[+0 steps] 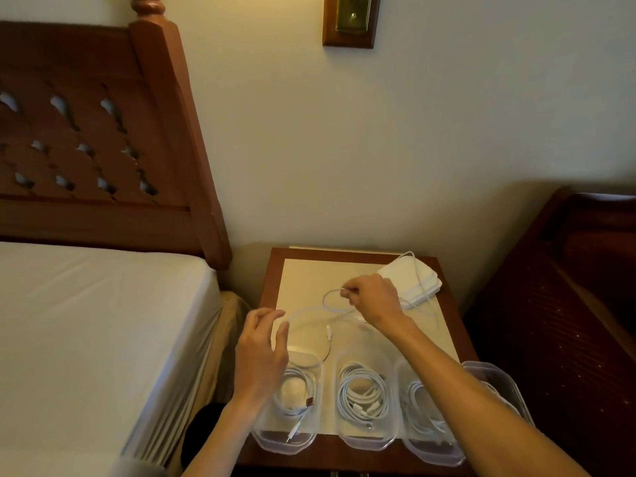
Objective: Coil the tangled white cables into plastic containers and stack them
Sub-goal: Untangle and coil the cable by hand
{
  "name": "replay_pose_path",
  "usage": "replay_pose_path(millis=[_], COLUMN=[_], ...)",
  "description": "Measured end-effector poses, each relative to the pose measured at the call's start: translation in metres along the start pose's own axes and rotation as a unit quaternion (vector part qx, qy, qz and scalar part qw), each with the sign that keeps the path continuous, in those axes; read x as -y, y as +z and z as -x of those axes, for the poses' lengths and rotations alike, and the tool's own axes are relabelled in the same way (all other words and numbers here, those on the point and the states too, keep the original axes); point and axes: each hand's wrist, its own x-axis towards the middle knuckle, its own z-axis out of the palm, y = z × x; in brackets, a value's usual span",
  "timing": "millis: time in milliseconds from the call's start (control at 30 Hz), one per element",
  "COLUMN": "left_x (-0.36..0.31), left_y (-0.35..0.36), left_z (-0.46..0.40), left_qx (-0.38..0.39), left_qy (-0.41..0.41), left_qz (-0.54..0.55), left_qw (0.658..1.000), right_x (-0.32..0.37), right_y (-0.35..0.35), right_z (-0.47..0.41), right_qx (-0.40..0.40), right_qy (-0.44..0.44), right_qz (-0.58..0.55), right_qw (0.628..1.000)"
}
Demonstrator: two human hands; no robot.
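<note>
A loose white cable [311, 311] loops over the pale top of the nightstand [303, 273]. My right hand [373, 299] pinches one loop of it, raised a little above the surface. Near the table's left edge hovers my left hand [263, 352], fingers spread and relaxed beside the cable, holding nothing. Along the front edge stand several clear plastic containers: the left container [287, 438], the middle container [364, 397] and a right container [428, 442], each with a coiled white cable inside. My right forearm hides part of the right ones.
A stack of white lids [421, 275] lies at the nightstand's back right corner, with the cable trailing over it. A bed [86, 321] with a wooden headboard [103, 132] is to the left. Dark wooden furniture [568, 287] stands to the right. The wall is close behind.
</note>
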Motion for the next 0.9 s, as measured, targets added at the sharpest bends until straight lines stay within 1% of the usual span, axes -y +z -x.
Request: replay_pose_path(millis=[67, 167, 233, 267, 333, 400, 433, 500, 533, 567, 600, 633, 667, 700, 733, 800, 833, 900], left_x=[-0.035, -0.089, -0.128, -0.147, -0.178, -0.2, -0.208, -0.221, -0.226, -0.229, -0.233, -0.234, -0.235, -0.237, -0.239, -0.246, -0.251, -0.262], left_y=[0.001, 0.005, 0.004, 0.002, -0.004, -0.011, -0.014, -0.018, -0.02, -0.022, -0.024, -0.024, -0.025, -0.026, -0.026, -0.025, -0.025, -0.025], left_z=[-0.033, -0.086, -0.111, -0.12, -0.134, -0.14, -0.14, -0.136, -0.132, -0.13, -0.129, -0.13, -0.132, -0.134, -0.136, -0.139, -0.139, -0.14], left_qx=[0.01, 0.052, 0.098, 0.109, 0.09, 0.046, 0.043, 0.087, 0.113, 0.119, 0.098, 0.05, -0.005, -0.04, -0.043, 0.018, 0.064, 0.157], left_qy=[0.069, 0.163, 0.175, 0.173, 0.177, 0.222, 0.244, 0.282, 0.287, 0.283, 0.27, 0.254, 0.238, 0.224, 0.221, 0.252, 0.266, 0.275], left_qz=[0.037, 0.082, 0.135, 0.162, 0.192, 0.158, 0.147, 0.158, 0.176, 0.196, 0.215, 0.226, 0.217, 0.197, 0.175, 0.14, 0.152, 0.215], left_qw=[0.997, 0.982, 0.97, 0.965, 0.961, 0.961, 0.958, 0.942, 0.935, 0.931, 0.933, 0.939, 0.947, 0.953, 0.958, 0.957, 0.95, 0.924], right_x=[0.008, 0.021, 0.025, 0.026, 0.025, 0.023, 0.023, 0.024, 0.025, 0.028, 0.03, 0.033, 0.036, 0.04, 0.044, 0.05, 0.052, 0.055], right_y=[-0.044, -0.115, -0.156, -0.175, -0.211, -0.24, -0.25, -0.264, -0.269, -0.273, -0.277, -0.282, -0.287, -0.292, -0.296, -0.302, -0.303, -0.306], right_z=[-0.007, -0.015, -0.018, -0.019, -0.019, -0.019, -0.018, -0.014, -0.012, -0.009, -0.005, -0.001, 0.005, 0.012, 0.018, 0.028, 0.032, 0.036], right_qx=[-0.062, -0.135, -0.185, -0.215, -0.251, -0.232, -0.22, -0.225, -0.224, -0.212, -0.192, -0.165, -0.129, -0.095, -0.071, -0.051, -0.054, -0.062], right_qy=[-0.027, -0.089, -0.137, -0.154, -0.167, -0.184, -0.193, -0.206, -0.198, -0.178, -0.152, -0.128, -0.111, -0.107, -0.112, -0.112, -0.109, -0.114], right_qz=[-0.05, -0.097, -0.082, -0.067, -0.062, -0.066, -0.065, -0.072, -0.096, -0.135, -0.19, -0.257, -0.324, -0.373, -0.399, -0.411, -0.405, -0.398], right_qw=[0.996, 0.982, 0.97, 0.962, 0.952, 0.953, 0.954, 0.95, 0.95, 0.951, 0.951, 0.944, 0.931, 0.917, 0.908, 0.903, 0.906, 0.908])
